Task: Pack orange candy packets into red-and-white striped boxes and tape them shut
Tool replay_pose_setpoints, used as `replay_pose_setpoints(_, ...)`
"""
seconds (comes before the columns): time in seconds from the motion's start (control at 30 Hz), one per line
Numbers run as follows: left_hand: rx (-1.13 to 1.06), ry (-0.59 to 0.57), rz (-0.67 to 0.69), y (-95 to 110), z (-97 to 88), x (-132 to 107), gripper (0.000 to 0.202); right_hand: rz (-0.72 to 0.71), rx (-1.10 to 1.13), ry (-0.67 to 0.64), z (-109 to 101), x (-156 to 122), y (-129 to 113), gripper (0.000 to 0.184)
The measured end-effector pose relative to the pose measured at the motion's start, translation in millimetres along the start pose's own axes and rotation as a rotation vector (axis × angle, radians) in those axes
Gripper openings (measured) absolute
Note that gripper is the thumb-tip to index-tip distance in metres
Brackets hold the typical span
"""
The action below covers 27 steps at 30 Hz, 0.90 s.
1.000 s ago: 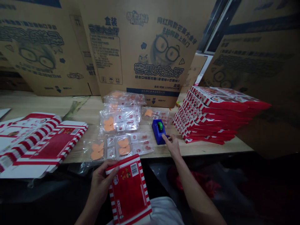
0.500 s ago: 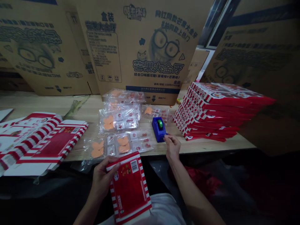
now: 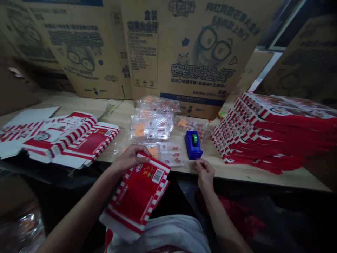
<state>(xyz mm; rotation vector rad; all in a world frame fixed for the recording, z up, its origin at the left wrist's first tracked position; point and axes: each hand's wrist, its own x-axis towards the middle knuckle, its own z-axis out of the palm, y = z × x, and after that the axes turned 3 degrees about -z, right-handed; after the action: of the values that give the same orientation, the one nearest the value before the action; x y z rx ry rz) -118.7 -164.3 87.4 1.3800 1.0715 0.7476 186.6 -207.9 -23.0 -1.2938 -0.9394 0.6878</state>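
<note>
My left hand (image 3: 128, 159) grips the top edge of a flat red-and-white striped printed carton (image 3: 137, 192), held tilted over the table's front edge. My right hand (image 3: 205, 174) rests near that edge with its fingertips pinched together, just below a blue tape dispenser (image 3: 193, 144) with a green roll. Nothing shows between those fingers, though a thin strip of tape could go unseen. Clear plastic packets of orange heart-shaped pieces (image 3: 152, 123) lie beyond the carton, partly hidden by it and my left hand.
A stack of flat red-and-white cartons (image 3: 263, 134) stands at the right of the wooden table (image 3: 244, 172). More flat cartons (image 3: 89, 143) lie at the left. Large printed cardboard sheets (image 3: 184, 52) stand along the back. A red plastic bag (image 3: 231, 211) lies below the table.
My view has swung, shifting the table scene right. My left hand has moved up with the carton, now tilted the other way. My right hand has drawn back from the dispenser.
</note>
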Motion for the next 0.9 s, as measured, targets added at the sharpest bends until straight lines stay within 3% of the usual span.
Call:
replay_pose_setpoints(0.07, 0.114, -0.150, -0.011, 2.5, -0.7, 4.1, 0.014, 0.032, 0.019, -0.170, 7.1, -11.4, -19.3, 0.034)
replay_pose_setpoints(0.2, 0.256, -0.298, 0.024, -1.1, 10.8, 8.9, 0.008, -0.048, 0.006, -0.815, 34.4, -24.9, -60.9, 0.027)
replay_pose_setpoints(0.23, 0.263, -0.311, 0.024, -2.7, 14.6, 9.5, 0.008, -0.099, -0.013, -0.925, 42.0, -26.2, -68.2, 0.027)
replay_pose_setpoints(0.3, 0.264, -0.327, 0.021, -6.1, 20.8, 9.8, 0.009, -0.209, -0.089, -0.993, 55.0, -28.3, -75.9, 0.028)
replay_pose_setpoints(0.4, 0.273, -0.340, 0.042, -10.5, 24.8, 8.9, 0.010, -0.328, -0.262, -0.912, 65.5, -34.4, -73.9, 0.029)
replay_pose_setpoints(0.47, 0.292, -0.327, 0.057, -11.9, 24.5, 7.1, 0.010, -0.293, -0.355, -0.850, 66.9, -40.1, -69.9, 0.028)
replay_pose_setpoints(0.6, 0.310, -0.320, 0.062, -8.2, 23.4, -1.5, 0.010, -0.031, -0.288, -0.793, 62.6, -46.7, -68.6, 0.024)
replay_pose_setpoints(0.83, 0.275, -0.496, 0.190, 24.5, 29.7, -32.1, 0.013, 0.728, 0.486, -1.145, 62.0, -57.3, -60.8, 0.049)
replay_pose_setpoints(0.9, 0.274, -0.502, 0.199, 33.6, 24.3, -41.0, 0.013, 0.838, 0.584, -1.156, 67.9, -62.3, -57.9, 0.055)
